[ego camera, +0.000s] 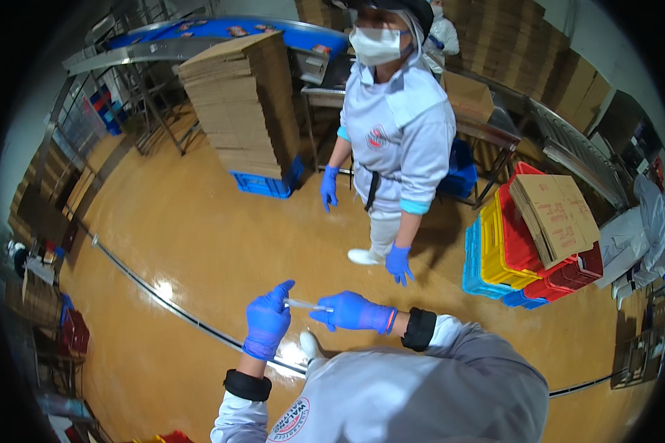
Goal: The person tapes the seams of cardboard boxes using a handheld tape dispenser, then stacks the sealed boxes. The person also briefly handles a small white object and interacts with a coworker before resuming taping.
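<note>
In front of my torso, both hands wear blue gloves. A thin, whitish, partly clear strip-like object (pixel 306 304) spans the gap between them; its exact kind is too small to tell. One end sits in the fingers of my left hand (pixel 268 320), whose thumb or a finger points up and right. The fingers of my right hand (pixel 354 312) close on the other end. Below the hands, a white boot (pixel 311 345) of mine stands beside a floor drain channel (pixel 199 325).
A masked co-worker (pixel 396 122) in white with blue gloves stands ahead. Flattened cardboard boxes (pixel 238 105) are stacked on a blue crate (pixel 263 185). Coloured crates (pixel 493 243) carrying flat cartons (pixel 559 216) stand right. Behind runs a blue conveyor belt (pixel 288 34).
</note>
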`<state>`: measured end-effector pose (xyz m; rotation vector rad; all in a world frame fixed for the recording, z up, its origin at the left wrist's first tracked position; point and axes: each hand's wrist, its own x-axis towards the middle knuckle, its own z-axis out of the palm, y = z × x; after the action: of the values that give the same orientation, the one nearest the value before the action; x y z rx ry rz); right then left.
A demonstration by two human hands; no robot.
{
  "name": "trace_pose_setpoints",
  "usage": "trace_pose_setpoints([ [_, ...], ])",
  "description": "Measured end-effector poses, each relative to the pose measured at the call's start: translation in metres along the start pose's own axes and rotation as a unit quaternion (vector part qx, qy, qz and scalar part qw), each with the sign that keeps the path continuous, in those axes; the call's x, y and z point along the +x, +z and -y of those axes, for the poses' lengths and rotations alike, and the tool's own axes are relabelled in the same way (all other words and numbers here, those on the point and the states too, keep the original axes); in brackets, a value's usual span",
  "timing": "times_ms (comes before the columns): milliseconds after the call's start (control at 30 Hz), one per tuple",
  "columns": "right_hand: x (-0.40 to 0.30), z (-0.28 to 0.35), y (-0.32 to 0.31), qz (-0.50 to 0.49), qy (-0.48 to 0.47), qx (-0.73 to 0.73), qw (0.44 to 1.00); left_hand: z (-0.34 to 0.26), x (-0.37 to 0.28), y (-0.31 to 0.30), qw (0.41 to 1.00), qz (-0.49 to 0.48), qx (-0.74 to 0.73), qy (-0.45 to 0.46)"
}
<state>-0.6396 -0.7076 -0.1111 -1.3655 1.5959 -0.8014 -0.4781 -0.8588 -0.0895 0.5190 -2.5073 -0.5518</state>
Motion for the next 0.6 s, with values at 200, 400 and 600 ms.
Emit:
trace_pose_setpoints([
  [200, 0.061, -0.024, -0.017, -0.108, -0.16, -0.102, 0.976, 0.094, 0.053, -0.011, 0.966, 0.157, -0.036, 0.2],
  [400, 0.067, 0.016, -0.028, -0.067, 0.013, 0.243, 0.967, 0.112, 0.119, -0.022, 0.926, 0.228, -0.14, 0.266],
  [600, 0.048, 0.009, -0.042, -0.195, 0.056, 0.412, 0.888, 0.101, 0.174, 0.03, 0.936, 0.226, -0.222, 0.155],
])
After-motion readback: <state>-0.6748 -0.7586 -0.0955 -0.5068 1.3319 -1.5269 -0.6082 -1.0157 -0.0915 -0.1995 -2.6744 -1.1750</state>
